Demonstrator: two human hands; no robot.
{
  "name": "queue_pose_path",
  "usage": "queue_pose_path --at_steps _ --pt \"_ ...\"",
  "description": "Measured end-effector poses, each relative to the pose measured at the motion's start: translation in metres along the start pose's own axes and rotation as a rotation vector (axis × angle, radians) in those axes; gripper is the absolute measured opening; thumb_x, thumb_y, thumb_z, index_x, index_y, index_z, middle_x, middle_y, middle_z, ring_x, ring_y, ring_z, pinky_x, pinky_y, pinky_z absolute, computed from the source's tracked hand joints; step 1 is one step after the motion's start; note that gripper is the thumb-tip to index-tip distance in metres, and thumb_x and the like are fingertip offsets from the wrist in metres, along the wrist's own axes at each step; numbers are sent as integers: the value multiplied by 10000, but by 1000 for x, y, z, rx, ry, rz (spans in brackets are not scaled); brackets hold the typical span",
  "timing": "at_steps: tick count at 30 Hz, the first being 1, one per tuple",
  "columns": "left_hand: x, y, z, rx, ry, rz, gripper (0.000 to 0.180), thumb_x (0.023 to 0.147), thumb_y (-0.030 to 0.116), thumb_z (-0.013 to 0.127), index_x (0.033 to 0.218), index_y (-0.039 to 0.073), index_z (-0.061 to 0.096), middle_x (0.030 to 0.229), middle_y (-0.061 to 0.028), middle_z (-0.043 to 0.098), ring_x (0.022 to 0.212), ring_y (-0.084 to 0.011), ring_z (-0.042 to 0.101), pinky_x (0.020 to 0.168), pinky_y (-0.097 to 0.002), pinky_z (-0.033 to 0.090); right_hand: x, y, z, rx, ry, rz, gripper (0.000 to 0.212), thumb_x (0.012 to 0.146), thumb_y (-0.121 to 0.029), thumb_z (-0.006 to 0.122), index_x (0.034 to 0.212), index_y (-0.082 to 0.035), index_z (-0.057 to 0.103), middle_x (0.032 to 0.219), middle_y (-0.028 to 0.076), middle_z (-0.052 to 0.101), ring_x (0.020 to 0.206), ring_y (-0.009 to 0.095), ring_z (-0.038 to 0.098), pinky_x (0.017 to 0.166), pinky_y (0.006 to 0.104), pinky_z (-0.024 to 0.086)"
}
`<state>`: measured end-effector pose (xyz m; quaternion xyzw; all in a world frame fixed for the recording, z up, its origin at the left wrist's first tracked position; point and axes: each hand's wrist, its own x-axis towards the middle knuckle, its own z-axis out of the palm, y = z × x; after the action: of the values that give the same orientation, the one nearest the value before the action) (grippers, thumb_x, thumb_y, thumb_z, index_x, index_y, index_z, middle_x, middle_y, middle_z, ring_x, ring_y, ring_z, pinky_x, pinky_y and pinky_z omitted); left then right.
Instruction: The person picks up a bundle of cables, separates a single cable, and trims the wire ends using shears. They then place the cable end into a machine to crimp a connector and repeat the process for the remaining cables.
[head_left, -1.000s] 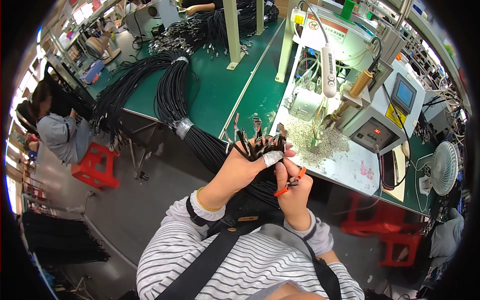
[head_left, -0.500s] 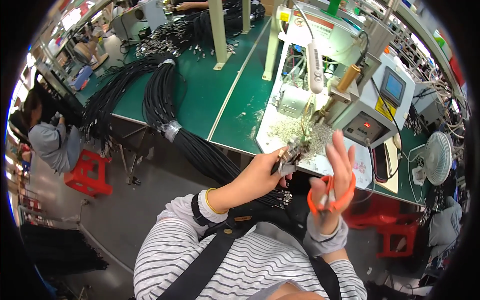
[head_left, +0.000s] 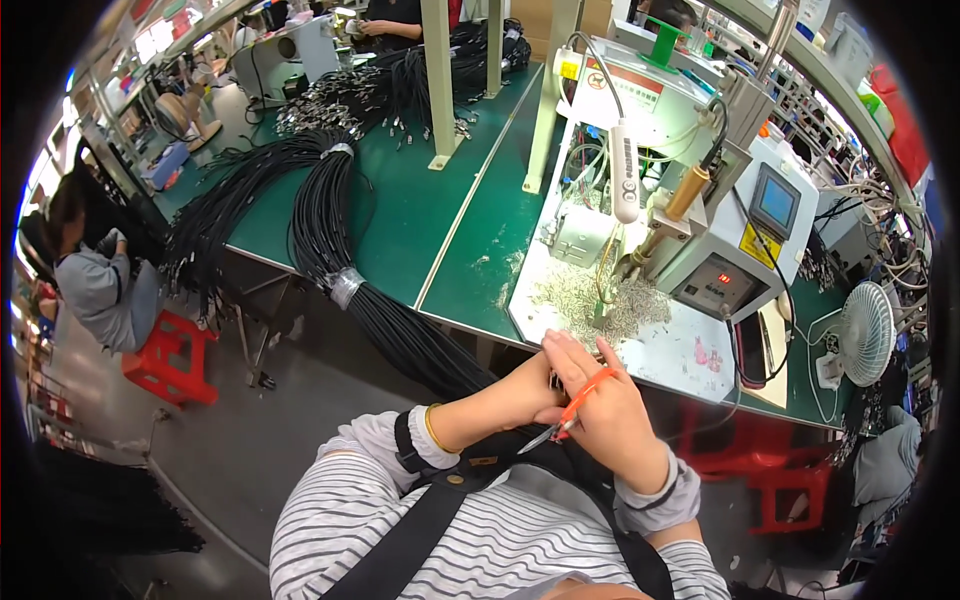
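My hands are together in front of my waist, close to the table's front edge. My left hand (head_left: 522, 396) is closed around a small cluster of metal-tipped cable ends, now mostly covered by both hands. Over that cluster lies my right hand (head_left: 618, 418), fingers bent toward the left hand. Orange-handled scissors (head_left: 583, 400) are held in my right hand, their blades pointing down and left toward my lap. A thick bundle of black cables (head_left: 400, 318), bound with clear wrap, runs off the table and passes behind my left forearm.
Beyond my hands, a bench machine (head_left: 740, 240) stands on a white plate (head_left: 690, 365) scattered with small metal bits. More black cables (head_left: 385, 85) lie farther back on the green table (head_left: 470, 260). A white fan (head_left: 868, 335) is at right, a red stool (head_left: 172, 355) at left.
My right hand has come down and left with the scissors, from raised with fingers spread to against my left hand. My left hand has drawn back toward my body, and the cluster is now covered.
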<state>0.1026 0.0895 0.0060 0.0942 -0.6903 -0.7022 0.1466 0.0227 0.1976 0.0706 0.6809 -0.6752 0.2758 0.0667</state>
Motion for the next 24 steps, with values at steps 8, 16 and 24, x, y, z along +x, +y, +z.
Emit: queue_pose_path --at_steps 8,16,24 --pt "-4 13 -10 356 -128 -74 347 720 32 585 1052 -19 497 999 -105 564 918 -155 529 787 -270 424 -3 0 4 42 -19 44 550 709 -283 625 1160 -17 454 1188 121 492 1137 264 445 977 427 266" --pt "-2 -3 0 -493 -45 -66 244 798 51 546 1034 -3 512 847 -71 594 741 -133 557 645 -265 456 -15 -3 14 657 243 505 314 797 -139 581 1058 24 517 1008 165 577 902 220 572 793 322 430" --pt "6 -16 -12 -195 -85 -87 220 802 83 566 999 -3 518 722 -57 562 579 -83 503 491 -187 390 -29 33 41 1167 425 771 192 828 -30 511 996 60 534 933 137 599 771 156 600 664 249 480"
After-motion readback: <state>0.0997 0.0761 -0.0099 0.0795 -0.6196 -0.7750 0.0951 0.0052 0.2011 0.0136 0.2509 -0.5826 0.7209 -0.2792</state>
